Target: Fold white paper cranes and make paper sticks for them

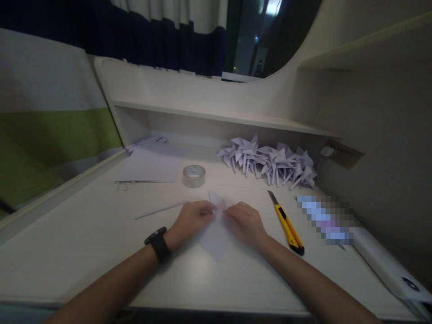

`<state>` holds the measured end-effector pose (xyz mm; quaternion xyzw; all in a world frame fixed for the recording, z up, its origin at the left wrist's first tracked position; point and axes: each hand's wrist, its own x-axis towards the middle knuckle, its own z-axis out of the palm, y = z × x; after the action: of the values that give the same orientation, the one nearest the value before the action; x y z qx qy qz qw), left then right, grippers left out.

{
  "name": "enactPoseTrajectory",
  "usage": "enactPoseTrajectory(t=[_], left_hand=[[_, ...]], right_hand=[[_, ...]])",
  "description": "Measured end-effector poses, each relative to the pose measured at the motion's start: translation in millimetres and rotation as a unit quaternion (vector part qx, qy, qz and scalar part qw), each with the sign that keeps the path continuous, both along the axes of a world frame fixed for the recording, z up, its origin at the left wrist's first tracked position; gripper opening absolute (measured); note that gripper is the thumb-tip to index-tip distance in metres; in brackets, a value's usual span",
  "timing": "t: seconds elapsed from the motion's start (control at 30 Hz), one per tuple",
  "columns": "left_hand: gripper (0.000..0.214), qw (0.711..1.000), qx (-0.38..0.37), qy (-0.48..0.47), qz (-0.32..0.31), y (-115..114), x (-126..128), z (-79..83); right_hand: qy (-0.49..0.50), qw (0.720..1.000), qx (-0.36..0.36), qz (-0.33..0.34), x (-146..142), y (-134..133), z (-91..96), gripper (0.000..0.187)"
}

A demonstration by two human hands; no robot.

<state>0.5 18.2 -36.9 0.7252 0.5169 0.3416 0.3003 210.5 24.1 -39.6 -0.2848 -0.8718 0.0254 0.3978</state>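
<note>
A pale lilac sheet of paper [216,236] lies on the white desk [84,243], partly folded, with a point sticking up between my hands. My left hand [192,220], a black watch on its wrist, pinches the paper's left side with closed fingers. Facing it, my right hand [245,222] pinches the paper's right side. Both hands rest on the desk over the sheet.
A yellow utility knife [286,222] lies just right of my right hand. A roll of clear tape [194,175] and a stack of paper sheets [151,164] sit behind. Several folded paper pinwheels [270,159] are piled under the shelf. A thin paper stick [158,210] lies left.
</note>
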Motion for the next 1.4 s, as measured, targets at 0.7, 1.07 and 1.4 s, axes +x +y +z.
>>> enactPoseTrajectory(t=[0.7, 1.07, 1.4], left_hand=[[0.024, 0.998, 0.042, 0.033, -0.015, 0.0, -1.2, 0.3], [0.024, 0.997, 0.059, 0.049, -0.021, 0.3, -0.8, -1.7], [0.024, 0.995, 0.073, 0.057, -0.031, -0.2, -0.6, -2.8]], right_hand=[[-0.042, 0.999, 0.019, -0.003, -0.5, -2.2, -0.6, 0.017], [-0.076, 0.996, 0.04, -0.016, -1.2, -4.7, 2.0, 0.018], [-0.1, 0.991, 0.08, -0.021, -2.5, -4.4, -0.6, 0.017]])
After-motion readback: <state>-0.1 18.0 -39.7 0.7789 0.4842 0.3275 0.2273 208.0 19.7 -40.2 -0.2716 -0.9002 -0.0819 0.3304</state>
